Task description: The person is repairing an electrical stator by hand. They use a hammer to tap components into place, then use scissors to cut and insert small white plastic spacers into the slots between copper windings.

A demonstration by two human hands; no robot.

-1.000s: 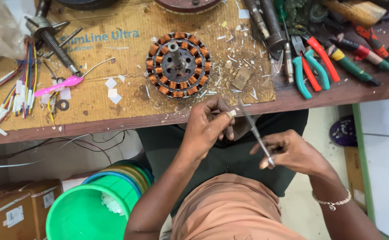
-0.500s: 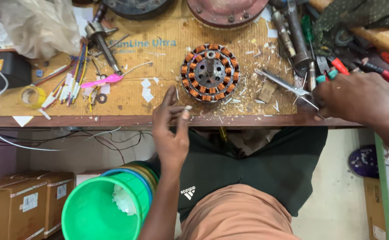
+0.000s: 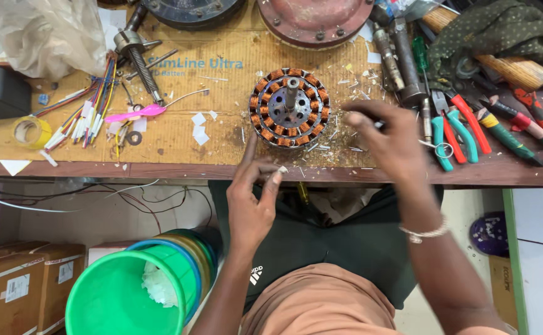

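A round motor stator (image 3: 289,108) with copper-wound coils and a centre shaft lies on a cardboard sheet (image 3: 222,80) on the workbench. My left hand (image 3: 253,201) is at the bench's front edge just below the stator. It pinches a small white slip (image 3: 280,169) between thumb and fingers, and one finger points up toward the coils. My right hand (image 3: 390,146) hovers over the bench right of the stator with its fingertips curled close to the coils. Whether it holds anything is hidden. White scraps litter the cardboard around the stator.
Pliers with teal and red handles (image 3: 454,133) and screwdrivers (image 3: 519,133) lie to the right. Coloured wires (image 3: 88,115), a yellow tape roll (image 3: 31,131) and a threaded shaft (image 3: 138,59) lie to the left. A green bucket (image 3: 123,291) and cardboard boxes (image 3: 17,282) stand under the bench.
My right hand came left from the tools to the stator's right side, and the thin metal tool it held is no longer seen in it. My left hand stays at the bench edge.
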